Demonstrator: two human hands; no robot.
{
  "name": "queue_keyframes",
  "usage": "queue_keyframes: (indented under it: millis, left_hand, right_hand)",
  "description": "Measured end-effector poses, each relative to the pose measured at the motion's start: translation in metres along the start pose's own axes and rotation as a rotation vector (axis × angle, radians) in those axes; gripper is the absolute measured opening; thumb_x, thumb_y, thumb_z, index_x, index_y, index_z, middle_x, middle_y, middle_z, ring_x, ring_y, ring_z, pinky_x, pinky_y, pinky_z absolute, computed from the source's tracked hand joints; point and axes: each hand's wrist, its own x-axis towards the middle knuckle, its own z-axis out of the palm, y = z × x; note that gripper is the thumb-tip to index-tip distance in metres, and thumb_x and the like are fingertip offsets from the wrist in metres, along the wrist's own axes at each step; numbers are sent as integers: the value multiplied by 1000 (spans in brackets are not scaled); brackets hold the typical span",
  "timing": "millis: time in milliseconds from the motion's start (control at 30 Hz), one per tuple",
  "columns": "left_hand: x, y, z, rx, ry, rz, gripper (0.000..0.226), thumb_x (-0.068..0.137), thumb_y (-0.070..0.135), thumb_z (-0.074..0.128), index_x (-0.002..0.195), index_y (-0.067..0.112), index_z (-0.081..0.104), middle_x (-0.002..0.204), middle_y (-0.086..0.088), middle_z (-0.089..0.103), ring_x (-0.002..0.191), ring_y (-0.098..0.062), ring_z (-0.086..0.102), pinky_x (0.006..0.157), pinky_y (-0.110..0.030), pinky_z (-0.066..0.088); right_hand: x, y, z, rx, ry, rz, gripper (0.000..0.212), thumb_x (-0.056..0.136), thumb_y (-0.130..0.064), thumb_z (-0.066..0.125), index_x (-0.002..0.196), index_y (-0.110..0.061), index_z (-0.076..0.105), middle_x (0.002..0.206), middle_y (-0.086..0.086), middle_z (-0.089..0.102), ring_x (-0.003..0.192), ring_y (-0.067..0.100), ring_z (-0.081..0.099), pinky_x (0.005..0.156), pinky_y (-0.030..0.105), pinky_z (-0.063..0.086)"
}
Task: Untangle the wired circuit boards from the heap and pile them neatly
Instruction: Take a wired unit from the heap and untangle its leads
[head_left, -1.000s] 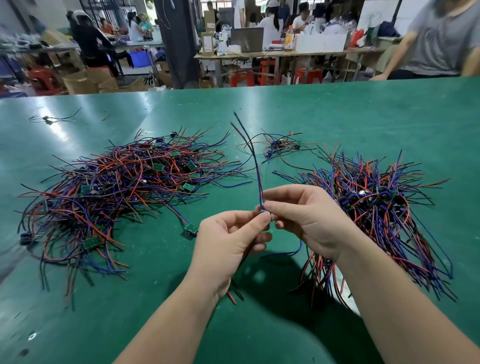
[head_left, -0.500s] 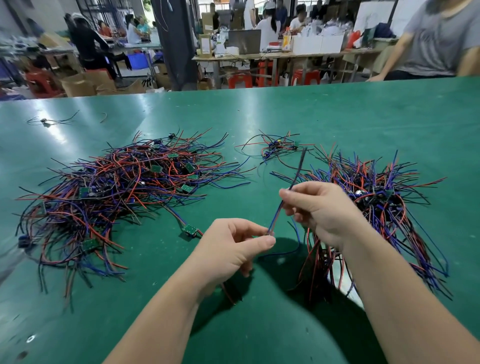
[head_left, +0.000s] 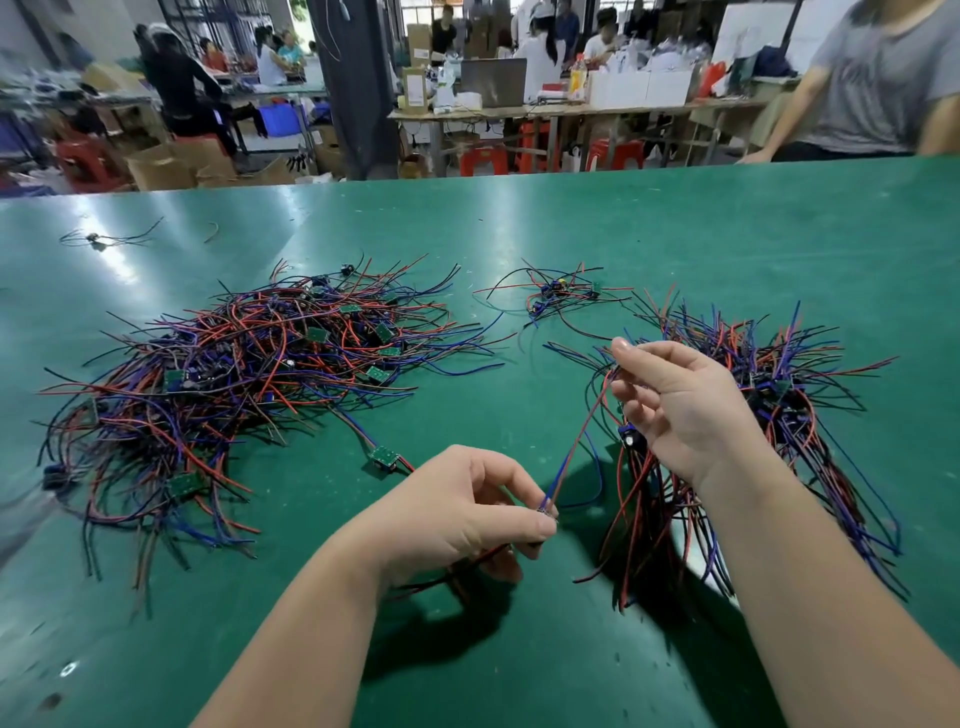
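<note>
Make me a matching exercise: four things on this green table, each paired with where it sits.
Things:
1. tangled heap
2. combed pile
3. small cluster
4. stretched wire pair

Places:
A. far centre of the table
B. held between left hand and right hand
C. left side
D. right side, behind the right hand

Pairs: 1-C, 2-D, 3-A, 4-B

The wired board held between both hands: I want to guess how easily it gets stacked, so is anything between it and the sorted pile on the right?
Nothing visible blocks it. The wired board is stretched between the left hand and right hand, and the sorted pile lies directly beyond the right hand.
</note>
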Motion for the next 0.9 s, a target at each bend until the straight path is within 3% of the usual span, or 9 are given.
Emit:
queue_keyframes:
  millis: [133,200,333,433,533,633,700,800,900]
  left_hand:
    - [-3,4,0,-84,17,54,8,74,20,77,80,21,73,79,-12,74,66,-21,69,61,-27,55]
    - [-1,9,0,-252,69,113,12,71,25,78,81,23,72,84,-12,75,73,-21,72,61,-27,57]
    - [0,14,-5,-712,153,194,33,64,22,76,92,18,59,92,-11,75,78,-20,73,57,-27,58]
    - [2,13,-5,-854,204,222,58,67,28,66,119,11,48,96,-5,75,82,-16,73,61,-26,58]
    - [8,9,-1,-790,361,212,47,58,33,72,101,19,59,90,5,73,75,-7,69,58,-21,54]
    - [11,5,5,-653,454,199,28,52,38,76,73,26,63,76,12,66,67,-2,60,56,-18,46]
    - [11,3,9,-554,483,234,19,51,37,77,65,28,67,71,14,64,61,0,56,55,-17,44]
    - [11,1,11,-323,440,344,18,61,23,82,74,29,72,79,9,71,66,-2,58,57,-17,46]
    - [12,-3,9,-150,417,376,17,80,8,71,86,23,74,87,4,74,70,-6,62,64,-15,49]
  right_hand:
    - [3,4,2,46,7,20,30,94,-32,55,71,-15,52,49,0,57,42,13,59,37,14,39]
    - [5,4,1,67,1,87,37,100,-36,43,75,-11,54,52,3,60,43,13,59,38,15,41]
    - [-5,14,8,-173,-215,156,6,89,-7,61,91,-8,55,67,9,62,44,13,59,39,17,44]
    - [-17,29,20,-334,-496,79,24,70,-1,73,88,-8,60,66,6,62,49,13,58,43,17,42]
    - [-26,40,33,-218,-590,-25,30,59,-5,81,84,-10,66,66,4,64,52,14,59,47,19,42]
    - [-27,42,37,-34,-499,-19,11,60,-13,76,69,-14,72,63,4,66,51,11,60,49,17,45]
    - [-26,40,38,59,-431,38,2,62,-15,71,62,-14,72,61,4,66,49,10,60,49,16,46]
    - [-23,35,37,175,-386,138,2,66,-15,67,65,-14,66,61,1,66,48,7,59,47,15,47]
    - [-20,30,32,218,-382,173,13,65,-17,68,70,-13,57,56,0,61,42,5,54,42,15,44]
